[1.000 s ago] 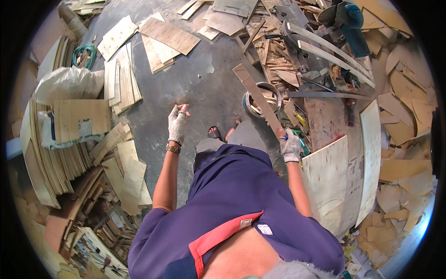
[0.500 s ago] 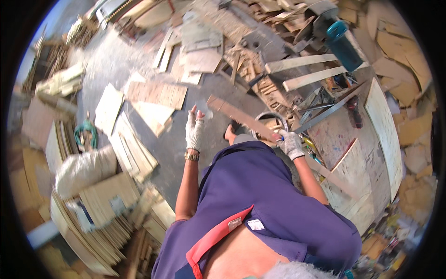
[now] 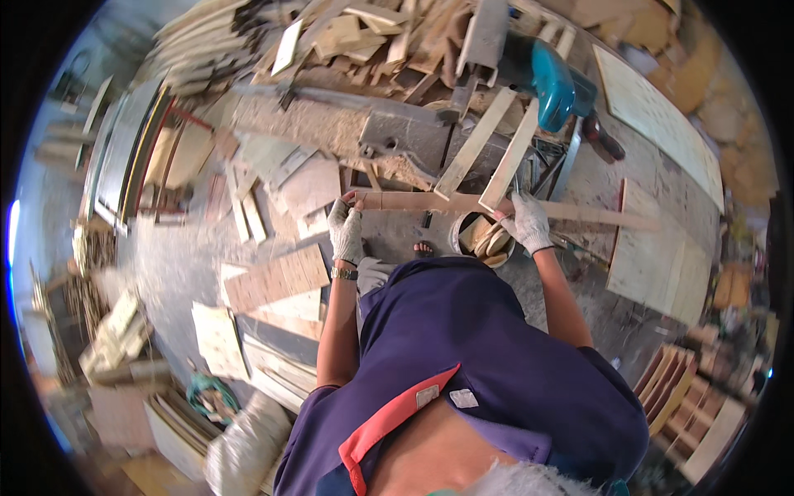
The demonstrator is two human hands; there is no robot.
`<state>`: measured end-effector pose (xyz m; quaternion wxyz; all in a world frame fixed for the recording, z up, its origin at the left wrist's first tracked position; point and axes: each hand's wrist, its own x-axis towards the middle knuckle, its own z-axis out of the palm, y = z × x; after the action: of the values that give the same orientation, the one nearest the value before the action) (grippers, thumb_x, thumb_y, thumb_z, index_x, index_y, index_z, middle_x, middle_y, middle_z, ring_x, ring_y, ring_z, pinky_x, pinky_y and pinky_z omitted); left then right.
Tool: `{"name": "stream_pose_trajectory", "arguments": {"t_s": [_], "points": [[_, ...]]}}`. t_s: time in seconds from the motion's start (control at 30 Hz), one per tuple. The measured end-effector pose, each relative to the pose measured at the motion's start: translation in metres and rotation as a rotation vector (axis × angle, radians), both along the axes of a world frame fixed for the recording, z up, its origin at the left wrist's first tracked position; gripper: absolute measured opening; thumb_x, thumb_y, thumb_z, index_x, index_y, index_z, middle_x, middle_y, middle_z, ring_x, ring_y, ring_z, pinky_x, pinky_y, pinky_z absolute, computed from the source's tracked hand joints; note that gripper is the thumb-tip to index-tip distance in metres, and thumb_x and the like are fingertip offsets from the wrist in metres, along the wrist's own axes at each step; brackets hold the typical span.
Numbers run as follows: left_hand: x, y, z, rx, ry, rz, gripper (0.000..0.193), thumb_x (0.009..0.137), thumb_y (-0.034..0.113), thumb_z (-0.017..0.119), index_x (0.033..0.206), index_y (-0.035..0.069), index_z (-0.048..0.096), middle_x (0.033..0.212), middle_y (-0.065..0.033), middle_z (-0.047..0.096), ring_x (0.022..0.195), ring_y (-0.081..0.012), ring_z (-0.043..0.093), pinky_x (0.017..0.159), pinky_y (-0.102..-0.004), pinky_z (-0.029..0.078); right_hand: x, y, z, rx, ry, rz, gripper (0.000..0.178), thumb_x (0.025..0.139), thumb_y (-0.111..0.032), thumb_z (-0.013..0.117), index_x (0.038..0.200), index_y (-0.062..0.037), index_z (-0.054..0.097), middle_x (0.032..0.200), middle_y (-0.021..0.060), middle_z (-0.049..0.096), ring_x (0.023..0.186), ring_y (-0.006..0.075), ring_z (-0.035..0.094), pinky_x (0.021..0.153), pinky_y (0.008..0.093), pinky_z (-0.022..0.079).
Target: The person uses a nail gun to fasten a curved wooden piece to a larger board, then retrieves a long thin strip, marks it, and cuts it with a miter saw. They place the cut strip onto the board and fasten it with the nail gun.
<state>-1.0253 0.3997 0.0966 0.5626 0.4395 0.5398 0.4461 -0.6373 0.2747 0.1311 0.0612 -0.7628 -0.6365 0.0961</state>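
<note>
A long, thin wooden strip (image 3: 418,201) lies level across the space before me. My left hand (image 3: 345,236), in a pale knit glove with bare fingertips and a watch at the wrist, grips its left end. Around the strip's middle closes my right hand (image 3: 527,223), gloved the same way. The strip's right part runs on past that hand, somewhat blurred. Just beyond it, two pale wood strips (image 3: 477,142) jut toward me from the workbench. Under it stands a round bucket (image 3: 456,238) holding wood offcuts, beside my foot.
A teal power tool (image 3: 556,87) rests at the bench's far right, near a large pale board (image 3: 662,116). Cut plywood pieces (image 3: 277,279) lie on the floor at left. Scrap wood (image 3: 356,37) is heaped at the back. A slatted wooden crate (image 3: 691,413) stands at lower right.
My left hand, earlier open and apart from the strip, now grips its left end. The strip has turned from slanting to nearly level. My view has swung, shifting the surroundings.
</note>
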Motion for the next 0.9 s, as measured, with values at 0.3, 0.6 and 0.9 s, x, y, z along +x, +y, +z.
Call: {"name": "stream_pose_trajectory", "arguments": {"t_s": [0.3, 0.6, 0.9], "points": [[0.034, 0.142, -0.041, -0.08, 0.014, -0.343, 0.027, 0.096, 0.012, 0.064, 0.121, 0.002, 0.062, 0.072, 0.0057, 0.055, 0.053, -0.0036, 0.045, 0.044, -0.0217, 0.035, -0.108, -0.004, -0.002, 0.589, 0.196, -0.927, 0.053, 0.089, -0.024, 0.076, 0.134, -0.0021, 0.057, 0.115, 0.0234, 0.069, 0.106, 0.0364, 0.069, 0.09, 0.0394, 0.054], [0.077, 0.214, -0.035, -0.081, 0.092, -0.656, 0.023, 0.094, 0.01, 0.065, 0.114, 0.0, 0.061, 0.093, -0.0024, 0.065, 0.08, -0.0094, 0.058, 0.072, -0.0261, 0.049, -0.146, 0.071, 0.022, 0.404, 0.181, -1.16, 0.062, 0.079, -0.022, 0.078, 0.134, -0.0009, 0.056, 0.116, 0.0247, 0.065, 0.107, 0.0407, 0.064, 0.093, 0.046, 0.05], [0.048, 0.206, -0.023, -0.011, 0.183, -0.573, 0.036, 0.096, 0.014, 0.062, 0.128, -0.001, 0.055, 0.102, -0.0084, 0.067, 0.09, -0.0128, 0.06, 0.08, -0.0276, 0.048, -0.194, 0.111, 0.057, 0.256, 0.06, -1.108, 0.062, 0.076, -0.023, 0.079, 0.131, -0.0019, 0.057, 0.11, 0.017, 0.062, 0.1, 0.0355, 0.065, 0.086, 0.0441, 0.055]]}}
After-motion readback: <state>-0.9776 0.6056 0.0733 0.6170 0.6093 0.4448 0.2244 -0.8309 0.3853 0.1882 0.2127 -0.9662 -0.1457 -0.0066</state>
